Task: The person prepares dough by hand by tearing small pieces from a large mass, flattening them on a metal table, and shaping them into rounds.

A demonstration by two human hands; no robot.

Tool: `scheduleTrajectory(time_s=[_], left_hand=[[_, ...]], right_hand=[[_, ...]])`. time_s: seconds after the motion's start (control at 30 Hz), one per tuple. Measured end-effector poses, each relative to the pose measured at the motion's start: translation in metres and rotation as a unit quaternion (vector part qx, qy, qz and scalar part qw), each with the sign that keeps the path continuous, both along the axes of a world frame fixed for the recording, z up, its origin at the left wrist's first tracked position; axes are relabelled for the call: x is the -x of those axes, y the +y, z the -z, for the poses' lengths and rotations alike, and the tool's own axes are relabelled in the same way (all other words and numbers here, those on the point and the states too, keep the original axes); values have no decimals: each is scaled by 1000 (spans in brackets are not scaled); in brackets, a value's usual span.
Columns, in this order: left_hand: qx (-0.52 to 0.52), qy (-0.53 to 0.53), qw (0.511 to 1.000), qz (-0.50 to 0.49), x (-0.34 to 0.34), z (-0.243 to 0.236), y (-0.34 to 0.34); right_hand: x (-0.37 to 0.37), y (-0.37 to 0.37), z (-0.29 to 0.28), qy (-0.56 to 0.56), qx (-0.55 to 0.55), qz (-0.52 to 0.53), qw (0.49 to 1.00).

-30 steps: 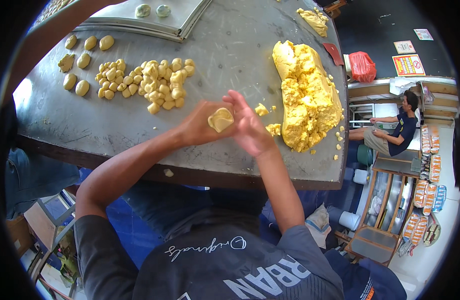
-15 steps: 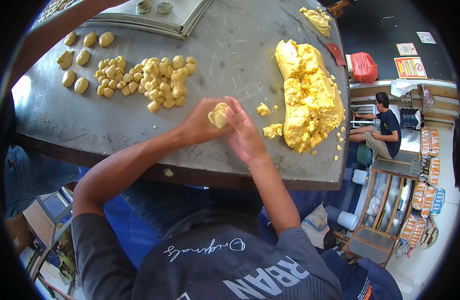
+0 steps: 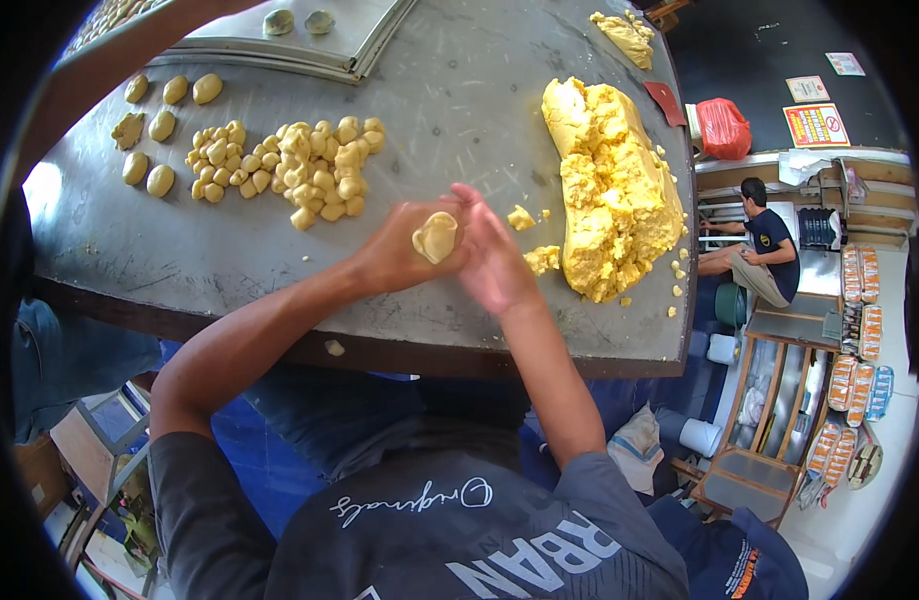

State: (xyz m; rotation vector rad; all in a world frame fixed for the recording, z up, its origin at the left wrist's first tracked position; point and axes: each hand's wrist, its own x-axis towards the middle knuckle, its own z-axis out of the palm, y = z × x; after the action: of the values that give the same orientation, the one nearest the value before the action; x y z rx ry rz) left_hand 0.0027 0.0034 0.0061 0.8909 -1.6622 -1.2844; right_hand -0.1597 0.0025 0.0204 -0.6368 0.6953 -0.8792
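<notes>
Step (judged): shaping. Left hand (image 3: 405, 248) curls its fingers round a dough piece (image 3: 436, 238) above the worktop (image 3: 430, 315), near its front edge; right hand (image 3: 492, 262) adjoins, finger spread unclear. Next move calls for even, gentle pressure.

Table (image 3: 460, 110) surfaced in metal, dull and scratched. Tray (image 3: 300, 48) made of smoother metal. Held dough (image 3: 436, 237) seen smooth, softly matt; yellow mass (image 3: 615, 200) broken rough, crumbly. Bag (image 3: 722, 130) formed of thin, glossy plastic; shirt (image 3: 410, 545), matt cloth.
</notes>
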Motion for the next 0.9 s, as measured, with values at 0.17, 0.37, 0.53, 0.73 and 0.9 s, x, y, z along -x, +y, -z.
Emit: scheduleTrajectory(time_s=[0.17,0.37,0.53,0.73,0.9], left_hand=[[8,20,1000,-9,2,-3,4],[9,49,999,-2,2,0,3],[14,19,1000,14,1,11,2],[39,-21,999,24,2,6,3],[57,-37,997,26,6,8,5]], right_hand=[[-4,-1,5,-1,-32,4,999],[-9,5,0,33,-19,-55,998],[-7,4,-1,63,-43,-84,994],[1,3,0,99,4,-113,989],[3,-4,-10,67,-50,-72,994]])
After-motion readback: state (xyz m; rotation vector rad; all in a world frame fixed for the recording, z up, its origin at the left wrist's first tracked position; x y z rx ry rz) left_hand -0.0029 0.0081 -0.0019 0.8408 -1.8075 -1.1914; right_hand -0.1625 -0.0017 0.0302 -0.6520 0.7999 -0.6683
